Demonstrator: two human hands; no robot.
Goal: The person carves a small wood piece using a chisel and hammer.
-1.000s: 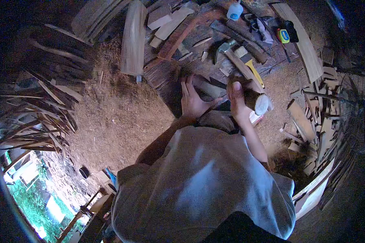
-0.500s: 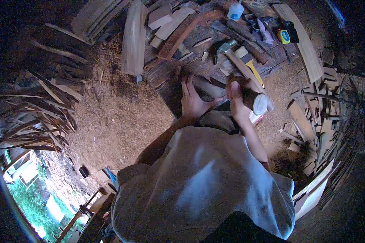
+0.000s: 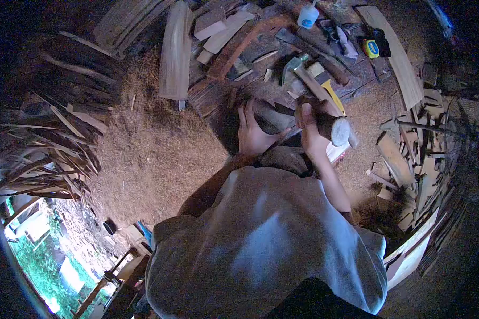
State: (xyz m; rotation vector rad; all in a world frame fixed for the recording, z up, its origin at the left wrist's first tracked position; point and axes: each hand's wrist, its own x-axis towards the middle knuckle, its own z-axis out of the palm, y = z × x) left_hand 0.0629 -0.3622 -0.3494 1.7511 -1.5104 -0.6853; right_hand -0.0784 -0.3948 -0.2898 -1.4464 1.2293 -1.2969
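My left hand (image 3: 253, 137) is closed on a dark, rounded piece of wood (image 3: 271, 117), its fingers over the far side and its thumb reaching toward the right. Just beside it, my right hand (image 3: 313, 133) grips with the thumb pointing away from me; what lies inside this grip is hidden. A thick dark wooden piece with a pale round end (image 3: 339, 132) sticks out past the right hand. Beyond the hands lie a hammer (image 3: 292, 69) with a wooden handle and a paintbrush (image 3: 332, 94) with a yellow handle.
Farther off on the wooden work surface are a small bottle (image 3: 307, 17), a yellow tape measure (image 3: 371, 49) and several wood offcuts (image 3: 226, 34). A long board (image 3: 175, 50) lies at the left. Wood scraps (image 3: 396, 159) pile up on the right, and sawdust (image 3: 154, 154) covers the ground.
Both hands stay in nearly the same place. The right hand has turned slightly, and a thin strip now shows between the left thumb and the right hand.
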